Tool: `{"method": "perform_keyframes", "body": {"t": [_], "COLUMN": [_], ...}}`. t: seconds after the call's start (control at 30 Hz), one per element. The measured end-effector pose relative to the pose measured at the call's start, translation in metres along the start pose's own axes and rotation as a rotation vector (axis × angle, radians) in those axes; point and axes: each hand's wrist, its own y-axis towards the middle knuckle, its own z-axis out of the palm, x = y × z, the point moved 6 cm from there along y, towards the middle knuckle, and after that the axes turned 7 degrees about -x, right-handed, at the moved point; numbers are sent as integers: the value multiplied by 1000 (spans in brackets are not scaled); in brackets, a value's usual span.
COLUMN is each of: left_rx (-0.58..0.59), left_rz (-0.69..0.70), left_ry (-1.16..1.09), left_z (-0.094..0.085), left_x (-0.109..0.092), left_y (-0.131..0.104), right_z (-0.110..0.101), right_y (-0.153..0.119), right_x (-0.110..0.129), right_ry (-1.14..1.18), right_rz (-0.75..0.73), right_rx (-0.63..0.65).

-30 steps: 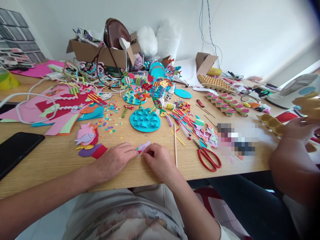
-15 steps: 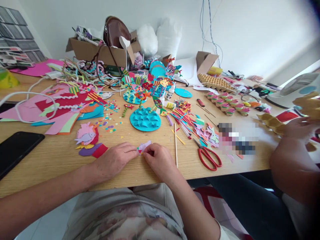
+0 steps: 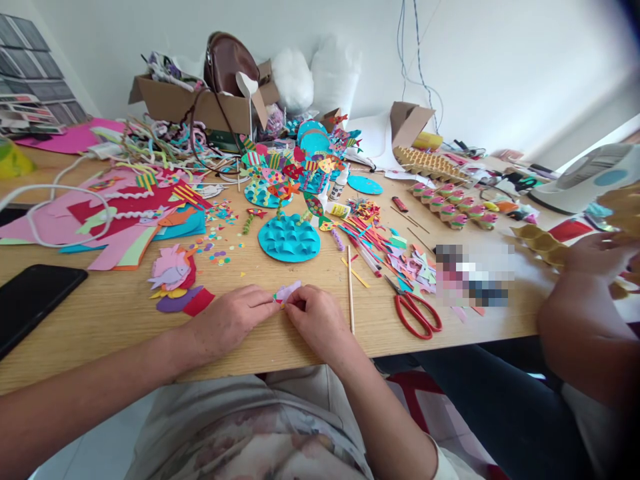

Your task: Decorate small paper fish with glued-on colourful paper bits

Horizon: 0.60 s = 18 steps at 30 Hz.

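Observation:
Near the table's front edge lies a small lilac paper fish (image 3: 288, 291) with bits of coloured paper on it, partly hidden by my fingers. My left hand (image 3: 231, 321) rests on the tabletop, its fingers held together and its fingertips closed on the fish's left end. From the other side, my right hand (image 3: 321, 320) has thumb and forefinger pinched at the fish's lower right edge. To the left are stacked paper fish cut-outs (image 3: 173, 268) and purple and red paper pieces (image 3: 186, 301). A wooden stick (image 3: 351, 293) lies right of my right hand.
Red-handled scissors (image 3: 416, 313) lie to the right, beside paper scraps (image 3: 420, 268). Ahead stands a turquoise scalloped base (image 3: 289, 239) with paper fish above it, near a glue bottle (image 3: 340, 183). A phone (image 3: 37, 303) lies at left. Another person's arm (image 3: 585, 300) reaches in at right.
Both hands stay at the paper fish with hardly any visible movement. The whole view has shifted very slightly.

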Motion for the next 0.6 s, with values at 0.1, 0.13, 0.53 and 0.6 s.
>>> {"method": "perform_keyframes", "body": {"t": [0.1,0.13,0.53,0.6], "left_rx": [11,11,25,27], "left_rz": [8,9,12,13], "left_ry": [18,19,44,46], "left_z": [3,4,5,5], "left_x": [0,0,-2,-2], "left_y": [1,1,3,4], "right_z": [1,1,2,2], "right_y": [0,1,1,1], "right_x": [0,0,-1,-1], "right_ry": [-9,-12,-33,-35], "right_rz": [4,6,-13,-10], "right_rx": [3,4,12,14]}}
